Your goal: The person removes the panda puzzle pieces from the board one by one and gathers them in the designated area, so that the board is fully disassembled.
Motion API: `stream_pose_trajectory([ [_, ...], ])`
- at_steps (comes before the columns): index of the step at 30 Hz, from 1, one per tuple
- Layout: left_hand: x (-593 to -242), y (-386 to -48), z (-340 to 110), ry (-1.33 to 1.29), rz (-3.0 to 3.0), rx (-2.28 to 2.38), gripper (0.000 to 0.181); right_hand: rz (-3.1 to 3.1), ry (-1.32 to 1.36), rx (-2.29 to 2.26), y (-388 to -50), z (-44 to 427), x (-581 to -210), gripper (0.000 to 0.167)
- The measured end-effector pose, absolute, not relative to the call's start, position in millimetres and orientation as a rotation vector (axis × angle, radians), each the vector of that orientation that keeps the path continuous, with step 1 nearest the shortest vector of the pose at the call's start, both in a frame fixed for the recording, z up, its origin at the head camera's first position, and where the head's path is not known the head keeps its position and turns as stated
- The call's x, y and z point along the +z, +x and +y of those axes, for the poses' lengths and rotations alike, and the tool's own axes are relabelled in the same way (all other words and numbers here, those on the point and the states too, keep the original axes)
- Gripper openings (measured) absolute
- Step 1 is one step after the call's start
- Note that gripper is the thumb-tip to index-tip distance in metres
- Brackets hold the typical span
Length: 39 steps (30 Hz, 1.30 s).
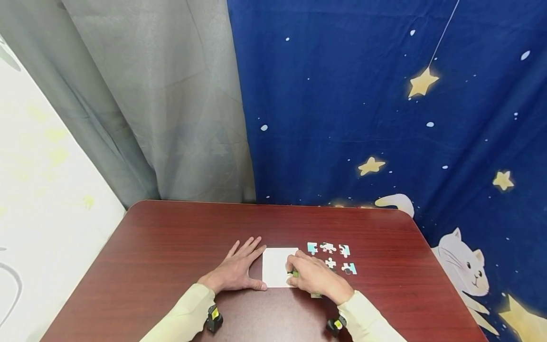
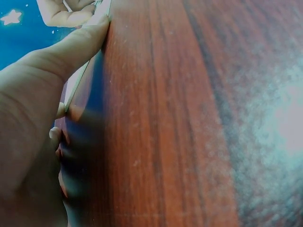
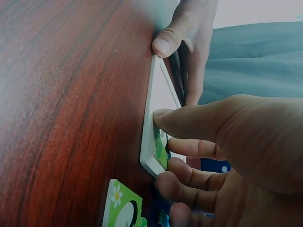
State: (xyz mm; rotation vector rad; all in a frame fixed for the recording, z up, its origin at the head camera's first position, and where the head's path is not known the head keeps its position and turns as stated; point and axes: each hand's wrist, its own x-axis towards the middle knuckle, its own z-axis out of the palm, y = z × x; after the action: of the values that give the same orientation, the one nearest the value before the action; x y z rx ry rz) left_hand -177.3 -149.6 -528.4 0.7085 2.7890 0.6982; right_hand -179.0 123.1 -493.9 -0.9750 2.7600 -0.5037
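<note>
A white square puzzle tray (image 1: pixel 273 266) with a raised rim lies flat on the table. My left hand (image 1: pixel 235 270) rests at its left side, fingers spread, with the thumb touching the near-left corner. At the near-right corner, my right hand (image 1: pixel 314 273) pinches a green puzzle piece (image 3: pixel 161 146) between thumb and curled fingers, down against the tray; the fingers partly cover it. Another green piece with a daisy (image 3: pixel 120 208) lies on the table near the right wrist. Several loose pale blue and white puzzle pieces (image 1: pixel 349 269) lie right of the tray.
The reddish-brown wooden table (image 1: pixel 179 247) extends around both hands, with its far edge below a grey curtain (image 1: pixel 196 118) and a blue star-patterned curtain (image 1: pixel 325 118). A black wrist camera (image 1: pixel 214 318) sits under the left sleeve.
</note>
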Motion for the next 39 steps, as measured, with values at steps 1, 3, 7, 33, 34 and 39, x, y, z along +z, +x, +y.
stream_pose_trajectory([
  [1, -528.3, -177.3, -149.6, 0.709, 2.787, 0.699, 0.114, 2.756, -0.971, -0.510, -179.2, 123.4, -494.0, 0.020],
  [3, -528.3, -177.3, -149.5, 0.712, 2.783, 0.703, 0.113, 2.747, -0.959, -0.528, -179.7, 123.9, -494.0, 0.020],
  [7, -528.9, -177.6, -149.6, 0.715, 2.784, 0.703, 0.113, 2.733, -0.943, -0.551, -180.5, 124.7, -493.8, 0.020],
  [33, -528.7, -176.6, -149.9, 0.724, 2.801, 0.698, 0.114, 2.679, -0.951, -0.685, -184.0, 126.9, -495.8, 0.014],
  [34, -528.7, -176.5, -150.1, 0.725, 2.801, 0.703, 0.114, 2.674, -0.953, -0.695, -184.3, 127.2, -496.0, 0.013],
  [39, -531.4, -177.5, -151.2, 0.747, 2.801, 0.767, 0.115, 2.668, -0.978, -0.732, -183.2, 127.8, -494.4, 0.012],
])
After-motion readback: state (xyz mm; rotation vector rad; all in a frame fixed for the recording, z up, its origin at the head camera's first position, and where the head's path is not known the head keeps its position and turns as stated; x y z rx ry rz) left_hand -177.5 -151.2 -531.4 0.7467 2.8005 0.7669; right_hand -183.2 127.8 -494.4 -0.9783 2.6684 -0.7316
